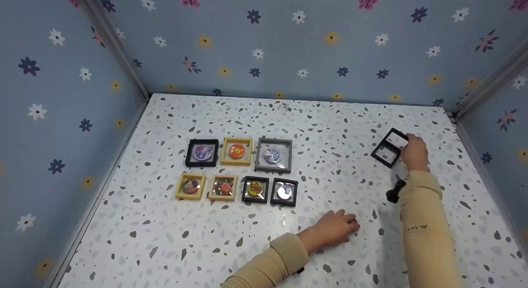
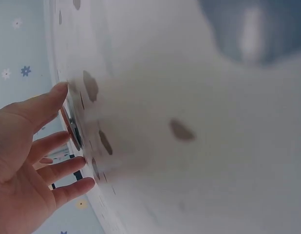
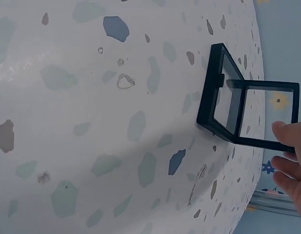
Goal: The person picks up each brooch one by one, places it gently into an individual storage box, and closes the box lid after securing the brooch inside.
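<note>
My right hand (image 1: 415, 152) pinches one panel of an opened black display frame (image 3: 207, 90), thumb on its edge. The two panels join at a hinge and spread at an angle, each with a clear window; the far panel lies close to the speckled table. Low over the table, my left hand (image 1: 335, 228) holds a round pin badge (image 2: 71, 127) by its rim between thumb and fingers. The badge shows nearly edge-on in the left wrist view, orange-brown along one side and silvery on the other. In the head view the hand mostly covers it.
Several square frames with round badges inside stand in two rows left of my hands, among them a grey frame (image 1: 274, 170), a yellow frame (image 1: 236, 163) and a black frame (image 1: 202, 164). Flower-patterned walls (image 1: 280, 53) border the white speckled table (image 1: 231, 242) at back and sides.
</note>
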Demonstrator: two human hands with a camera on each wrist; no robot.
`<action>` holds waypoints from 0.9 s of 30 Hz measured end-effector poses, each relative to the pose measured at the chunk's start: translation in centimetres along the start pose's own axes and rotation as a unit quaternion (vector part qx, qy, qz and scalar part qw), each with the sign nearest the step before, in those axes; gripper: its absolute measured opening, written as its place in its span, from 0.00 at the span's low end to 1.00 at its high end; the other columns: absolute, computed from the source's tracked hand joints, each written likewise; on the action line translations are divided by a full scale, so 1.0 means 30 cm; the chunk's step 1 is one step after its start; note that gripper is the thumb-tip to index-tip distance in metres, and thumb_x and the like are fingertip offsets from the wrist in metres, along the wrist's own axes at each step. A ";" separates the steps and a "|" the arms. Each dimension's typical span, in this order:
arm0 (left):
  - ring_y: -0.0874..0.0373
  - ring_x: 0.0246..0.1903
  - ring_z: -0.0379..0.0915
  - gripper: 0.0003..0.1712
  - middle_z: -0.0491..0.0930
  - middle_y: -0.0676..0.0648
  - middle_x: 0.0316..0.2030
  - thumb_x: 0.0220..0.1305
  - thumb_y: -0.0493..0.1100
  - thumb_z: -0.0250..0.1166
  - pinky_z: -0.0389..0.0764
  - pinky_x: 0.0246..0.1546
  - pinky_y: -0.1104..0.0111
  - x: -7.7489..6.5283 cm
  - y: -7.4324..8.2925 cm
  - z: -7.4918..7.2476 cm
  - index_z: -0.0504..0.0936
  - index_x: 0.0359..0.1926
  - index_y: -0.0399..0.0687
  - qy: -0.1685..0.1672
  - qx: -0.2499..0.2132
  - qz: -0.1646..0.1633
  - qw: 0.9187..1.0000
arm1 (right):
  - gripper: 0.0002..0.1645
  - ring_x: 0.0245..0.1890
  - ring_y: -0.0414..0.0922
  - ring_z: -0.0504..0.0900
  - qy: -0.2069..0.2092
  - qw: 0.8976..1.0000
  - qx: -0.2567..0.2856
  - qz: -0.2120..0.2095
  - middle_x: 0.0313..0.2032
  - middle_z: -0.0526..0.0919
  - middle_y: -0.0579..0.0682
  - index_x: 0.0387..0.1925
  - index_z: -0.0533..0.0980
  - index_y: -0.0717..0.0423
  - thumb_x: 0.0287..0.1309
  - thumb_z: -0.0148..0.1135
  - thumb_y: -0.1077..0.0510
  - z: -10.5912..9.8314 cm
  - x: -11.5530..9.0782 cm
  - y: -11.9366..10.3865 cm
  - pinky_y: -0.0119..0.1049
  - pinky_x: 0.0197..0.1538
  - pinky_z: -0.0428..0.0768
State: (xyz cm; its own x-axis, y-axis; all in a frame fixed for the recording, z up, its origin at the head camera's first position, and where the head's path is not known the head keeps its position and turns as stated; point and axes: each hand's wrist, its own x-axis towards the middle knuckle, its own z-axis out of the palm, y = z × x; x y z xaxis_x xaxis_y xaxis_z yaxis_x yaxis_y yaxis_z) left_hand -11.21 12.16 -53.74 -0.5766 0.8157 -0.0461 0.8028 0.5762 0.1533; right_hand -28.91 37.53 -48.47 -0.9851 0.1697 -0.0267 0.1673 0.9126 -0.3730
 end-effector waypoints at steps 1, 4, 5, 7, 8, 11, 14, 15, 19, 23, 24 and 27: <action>0.62 0.47 0.64 0.23 0.67 0.56 0.54 0.57 0.52 0.59 0.70 0.41 0.72 0.000 0.001 0.000 0.71 0.55 0.62 0.005 0.009 0.003 1.000 | 0.28 0.53 0.67 0.60 0.004 1.000 0.000 0.000 0.53 0.59 0.75 0.59 0.55 0.73 0.58 0.47 0.68 0.000 0.000 0.002 0.56 0.53 0.63; 0.64 0.41 0.67 0.15 0.72 0.57 0.48 0.59 0.50 0.57 0.70 0.34 0.76 -0.001 0.002 0.002 0.76 0.49 0.62 0.026 0.024 0.009 0.999 | 0.26 0.50 0.66 0.64 0.019 1.000 -0.001 -0.005 0.50 0.63 0.74 0.58 0.57 0.73 0.58 0.48 0.68 0.003 -0.001 0.008 0.55 0.50 0.66; 0.64 0.39 0.67 0.13 0.73 0.57 0.46 0.60 0.49 0.56 0.70 0.32 0.77 -0.001 0.002 0.001 0.78 0.46 0.62 0.035 0.027 0.012 0.999 | 0.25 0.49 0.66 0.64 0.025 1.000 0.000 -0.007 0.49 0.64 0.74 0.57 0.58 0.73 0.58 0.48 0.69 0.004 -0.002 0.009 0.55 0.50 0.66; 0.65 0.35 0.68 0.11 0.75 0.57 0.40 0.61 0.47 0.54 0.69 0.29 0.78 -0.002 0.002 0.002 0.80 0.42 0.62 0.051 0.032 0.018 0.998 | 0.24 0.48 0.66 0.65 0.036 0.999 0.003 -0.011 0.48 0.65 0.74 0.56 0.60 0.74 0.57 0.48 0.69 0.006 -0.002 0.012 0.55 0.49 0.67; 0.65 0.33 0.69 0.11 0.75 0.57 0.38 0.62 0.46 0.53 0.69 0.29 0.78 -0.002 0.002 0.002 0.81 0.41 0.62 0.056 0.035 0.021 0.998 | 0.23 0.48 0.66 0.66 0.040 0.999 0.004 -0.013 0.47 0.66 0.74 0.55 0.60 0.74 0.57 0.48 0.69 0.006 -0.003 0.012 0.55 0.48 0.67; 0.65 0.30 0.68 0.11 0.75 0.57 0.34 0.61 0.45 0.53 0.70 0.28 0.79 -0.003 0.002 0.002 0.82 0.38 0.61 0.065 0.041 0.029 0.997 | 0.22 0.48 0.65 0.66 0.046 0.999 0.010 -0.014 0.47 0.67 0.73 0.54 0.62 0.74 0.58 0.47 0.69 0.005 -0.005 0.012 0.55 0.48 0.67; 0.65 0.29 0.68 0.10 0.75 0.56 0.32 0.60 0.44 0.54 0.69 0.27 0.78 -0.006 0.002 0.000 0.83 0.35 0.60 0.066 0.046 0.031 0.996 | 0.20 0.48 0.64 0.67 0.049 0.999 0.014 -0.014 0.46 0.68 0.73 0.53 0.63 0.74 0.59 0.46 0.69 0.004 -0.007 0.014 0.54 0.48 0.68; 0.65 0.28 0.67 0.10 0.75 0.56 0.31 0.60 0.43 0.55 0.69 0.27 0.78 -0.007 0.002 -0.001 0.83 0.35 0.59 0.066 0.044 0.030 0.996 | 0.20 0.48 0.64 0.67 0.050 0.999 0.015 -0.014 0.46 0.68 0.73 0.53 0.63 0.74 0.59 0.46 0.69 0.005 -0.007 0.015 0.54 0.48 0.68; 0.64 0.27 0.64 0.07 0.73 0.55 0.30 0.58 0.43 0.57 0.67 0.24 0.78 -0.017 0.005 -0.009 0.82 0.33 0.57 0.061 0.027 0.024 0.997 | 0.18 0.46 0.64 0.69 0.068 0.997 0.029 -0.020 0.46 0.70 0.72 0.51 0.66 0.73 0.59 0.44 0.70 0.006 -0.009 0.019 0.53 0.47 0.69; 0.64 0.28 0.62 0.03 0.71 0.55 0.30 0.54 0.43 0.61 0.65 0.24 0.79 -0.028 0.004 -0.016 0.81 0.31 0.54 0.045 -0.004 0.019 0.999 | 0.17 0.45 0.63 0.71 0.084 0.995 0.042 -0.021 0.45 0.72 0.71 0.49 0.68 0.73 0.59 0.43 0.70 0.008 -0.010 0.024 0.53 0.45 0.71; 0.64 0.28 0.62 0.03 0.71 0.55 0.31 0.53 0.43 0.62 0.65 0.25 0.79 -0.031 0.004 -0.017 0.80 0.31 0.54 0.041 -0.012 0.017 0.999 | 0.17 0.45 0.63 0.71 0.084 0.995 0.041 -0.021 0.45 0.72 0.71 0.49 0.68 0.73 0.59 0.43 0.70 0.009 -0.010 0.025 0.52 0.45 0.71; 0.64 0.31 0.63 0.03 0.72 0.55 0.35 0.51 0.44 0.64 0.65 0.27 0.80 -0.041 0.001 -0.024 0.79 0.29 0.53 0.023 -0.036 0.008 0.999 | 0.16 0.45 0.63 0.71 0.084 0.996 0.034 -0.021 0.44 0.73 0.71 0.49 0.69 0.73 0.59 0.43 0.71 0.008 -0.011 0.026 0.52 0.45 0.71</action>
State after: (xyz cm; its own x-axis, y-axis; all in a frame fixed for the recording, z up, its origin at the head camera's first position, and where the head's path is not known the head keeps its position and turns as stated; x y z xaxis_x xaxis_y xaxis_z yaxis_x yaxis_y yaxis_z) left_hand -10.58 11.15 -52.96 -0.5715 0.8206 0.0013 0.8000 0.5568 0.2236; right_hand -28.45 38.10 -48.98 -0.9698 0.1970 0.1437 0.1174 0.8937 -0.4329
